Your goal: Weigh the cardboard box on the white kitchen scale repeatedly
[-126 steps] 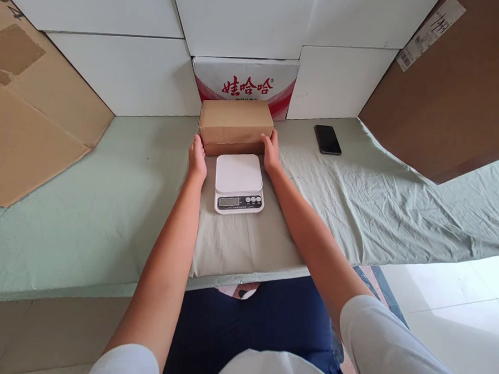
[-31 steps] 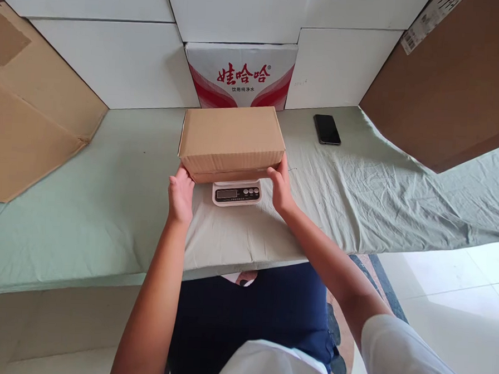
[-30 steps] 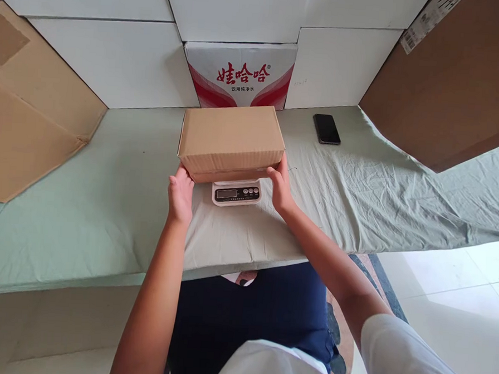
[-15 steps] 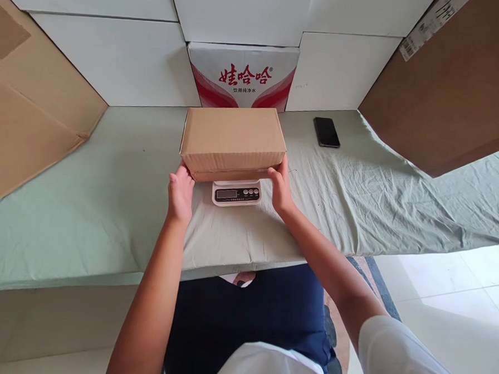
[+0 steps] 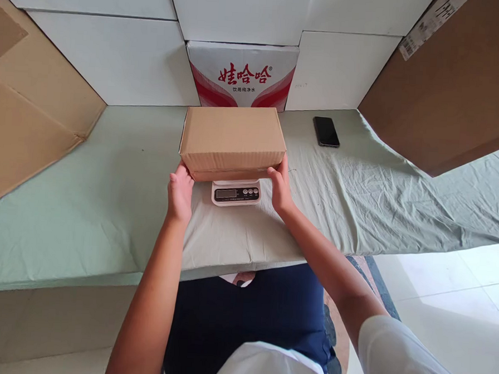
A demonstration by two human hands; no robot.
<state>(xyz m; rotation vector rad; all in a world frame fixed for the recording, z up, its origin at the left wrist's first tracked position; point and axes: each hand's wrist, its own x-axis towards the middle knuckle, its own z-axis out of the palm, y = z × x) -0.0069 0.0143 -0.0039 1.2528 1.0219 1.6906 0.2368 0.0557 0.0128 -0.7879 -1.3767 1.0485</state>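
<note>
Between my two hands is a closed brown cardboard box, over a small white digital scale. The scale's dark panel with a small screen and round buttons shows at the front; its plate is mostly hidden beneath the box. My left hand grips the box's near left corner, fingers partly hidden under it. At the near right corner my right hand holds on, its thumb on the front face. Whether the box rests fully on the scale I cannot tell.
A black phone lies on the green cloth to the right. Behind stands a white and red printed carton against white panels. Large cardboard sheets flank the surface, one at left and one at right.
</note>
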